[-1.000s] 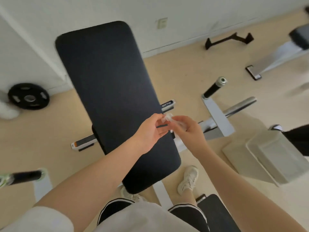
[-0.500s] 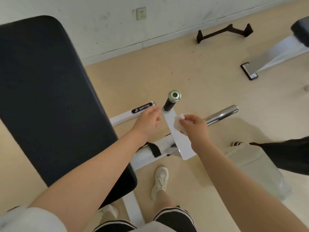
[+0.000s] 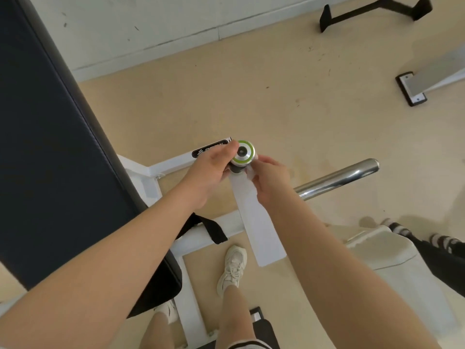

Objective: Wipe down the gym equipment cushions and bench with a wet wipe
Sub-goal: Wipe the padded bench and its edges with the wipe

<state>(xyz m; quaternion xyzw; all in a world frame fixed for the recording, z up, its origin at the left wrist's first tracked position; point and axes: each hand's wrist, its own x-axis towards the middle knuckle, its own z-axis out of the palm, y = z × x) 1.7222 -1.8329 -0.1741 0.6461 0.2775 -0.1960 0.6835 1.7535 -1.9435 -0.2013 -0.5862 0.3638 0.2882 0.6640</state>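
Both hands [image 3: 214, 167] [image 3: 270, 177] hide the handle [image 3: 242, 153] — wipe [image 3: 250, 173] barely visible.

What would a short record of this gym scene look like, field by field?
left hand: curled against the handle
right hand: holds the wipe
wipe: white, pressed beside the handle
handle: black grip, silver cap with green ring
bench pad: dark, at left, untouched
bar: shiny metal, at right

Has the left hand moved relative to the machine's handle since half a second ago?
Yes. The left hand has closed in on the handle's silver end cap; it now touches the grip just below the cap, where before it hung short of it, over the white frame.
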